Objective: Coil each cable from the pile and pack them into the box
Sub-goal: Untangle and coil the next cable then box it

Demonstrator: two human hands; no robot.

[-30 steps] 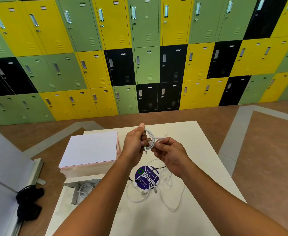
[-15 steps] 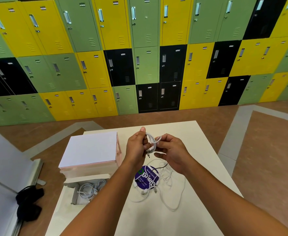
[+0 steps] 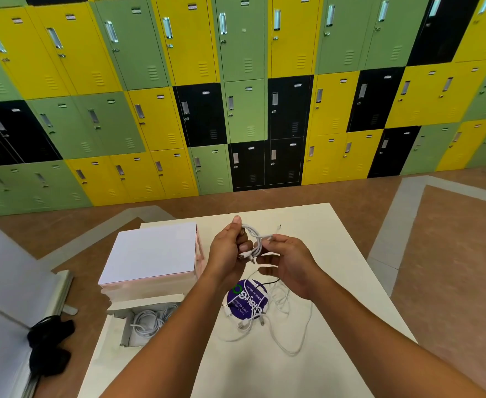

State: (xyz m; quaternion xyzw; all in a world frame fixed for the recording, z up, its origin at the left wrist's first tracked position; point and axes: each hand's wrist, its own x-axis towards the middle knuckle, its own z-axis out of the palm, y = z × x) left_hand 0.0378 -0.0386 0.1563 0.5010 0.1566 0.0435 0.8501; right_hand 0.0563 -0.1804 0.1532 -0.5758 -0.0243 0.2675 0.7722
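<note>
Lying among the loose cables [image 3: 283, 304] on the desk [image 3: 336, 248], a round purple label [image 3: 237, 297] carries white writing, upside down from here; one small line seems to read "Clean as you go", and the large word is unclear. Left of it the open box [image 3: 147, 304] holds packed white coils [image 3: 147, 324]. Above the pile, the left hand [image 3: 227, 248] grips a white coiled cable [image 3: 257, 239], and the right hand [image 3: 290, 265] pinches its strand.
</note>
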